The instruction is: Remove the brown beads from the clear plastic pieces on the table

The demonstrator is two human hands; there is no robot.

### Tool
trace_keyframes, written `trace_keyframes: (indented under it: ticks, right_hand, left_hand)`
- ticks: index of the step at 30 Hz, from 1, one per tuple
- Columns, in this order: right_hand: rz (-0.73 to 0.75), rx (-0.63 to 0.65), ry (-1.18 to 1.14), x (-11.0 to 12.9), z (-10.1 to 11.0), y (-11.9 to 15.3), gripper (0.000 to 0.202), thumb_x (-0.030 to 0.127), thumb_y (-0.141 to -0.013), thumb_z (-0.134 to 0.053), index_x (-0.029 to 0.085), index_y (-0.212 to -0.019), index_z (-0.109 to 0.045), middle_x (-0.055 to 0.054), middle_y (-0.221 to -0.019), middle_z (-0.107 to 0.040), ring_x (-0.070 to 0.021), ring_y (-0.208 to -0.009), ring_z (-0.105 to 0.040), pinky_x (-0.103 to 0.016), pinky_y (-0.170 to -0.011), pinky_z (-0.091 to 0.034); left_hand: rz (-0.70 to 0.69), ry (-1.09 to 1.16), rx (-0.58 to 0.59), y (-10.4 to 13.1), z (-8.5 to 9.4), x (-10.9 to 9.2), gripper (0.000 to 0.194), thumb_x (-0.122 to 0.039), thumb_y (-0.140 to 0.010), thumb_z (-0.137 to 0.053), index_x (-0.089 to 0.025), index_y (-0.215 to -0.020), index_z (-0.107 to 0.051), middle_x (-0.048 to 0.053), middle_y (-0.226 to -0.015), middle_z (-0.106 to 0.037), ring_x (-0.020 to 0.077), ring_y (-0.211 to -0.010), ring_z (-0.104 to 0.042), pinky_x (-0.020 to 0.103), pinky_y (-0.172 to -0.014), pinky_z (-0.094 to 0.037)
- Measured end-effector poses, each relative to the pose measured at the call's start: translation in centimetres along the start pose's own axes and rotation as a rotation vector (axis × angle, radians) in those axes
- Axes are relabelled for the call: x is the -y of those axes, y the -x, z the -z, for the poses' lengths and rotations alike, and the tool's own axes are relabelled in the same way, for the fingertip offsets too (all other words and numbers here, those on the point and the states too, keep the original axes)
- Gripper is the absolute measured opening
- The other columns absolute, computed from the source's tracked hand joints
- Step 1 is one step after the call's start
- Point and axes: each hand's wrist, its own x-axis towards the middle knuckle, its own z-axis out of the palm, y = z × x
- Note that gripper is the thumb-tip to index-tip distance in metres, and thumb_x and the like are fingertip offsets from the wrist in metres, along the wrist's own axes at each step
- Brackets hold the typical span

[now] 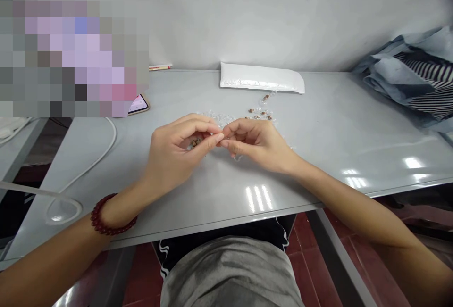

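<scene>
My left hand (180, 144) and my right hand (258, 144) meet over the table, thumbs and forefingers pinched, fingertips touching. Whatever sits between the fingertips is too small and covered to name. Some small clear pieces (237, 158) show just under my right hand. Behind my left fingers lie brown bead-like bits (195, 143), partly hidden. Just past both hands, a scatter of clear small pieces (221, 118) spreads on the table. Brown beads (262, 113) with clear bits around them lie beyond my right hand.
A white padded packet (262, 78) lies against the wall on the grey glossy table (311, 118). Folded denim and striped cloth (421, 71) sits at the right. To the left are a phone (138, 104), partly blurred out, and a looping white cable (106, 153).
</scene>
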Motion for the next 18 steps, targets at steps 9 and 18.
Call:
trace_keyframes:
  ticks: [9, 18]
  right_hand:
    - [0.025, -0.134, -0.115, 0.5, -0.8, 0.4, 0.022, 0.037, -0.088, -0.087, 0.018, -0.093, -0.076, 0.003, -0.068, -0.066, -0.0117, -0.062, -0.059, -0.029, -0.061, -0.051]
    - [0.069, -0.266, 0.72, -1.9, 6.2, -2.0, 0.008, 0.02, -0.089, -0.067, 0.018, -0.089, -0.074, -0.005, -0.087, -0.075, -0.0158, -0.07, -0.06, -0.034, -0.069, -0.048]
  left_hand:
    - [-0.16, -0.095, -0.007, 0.2, 0.4, 0.0, 0.014, -0.029, -0.103, -0.071, -0.03, -0.094, -0.082, -0.001, -0.103, -0.084, 0.0188, -0.089, -0.077, 0.034, -0.081, -0.06]
    - [-0.015, -0.366, 0.239, -1.5, 1.6, 3.0, 0.022, -0.036, -0.095, -0.064, -0.028, -0.104, -0.082, 0.003, -0.1, -0.083, 0.0262, -0.096, -0.071, 0.038, -0.085, -0.059]
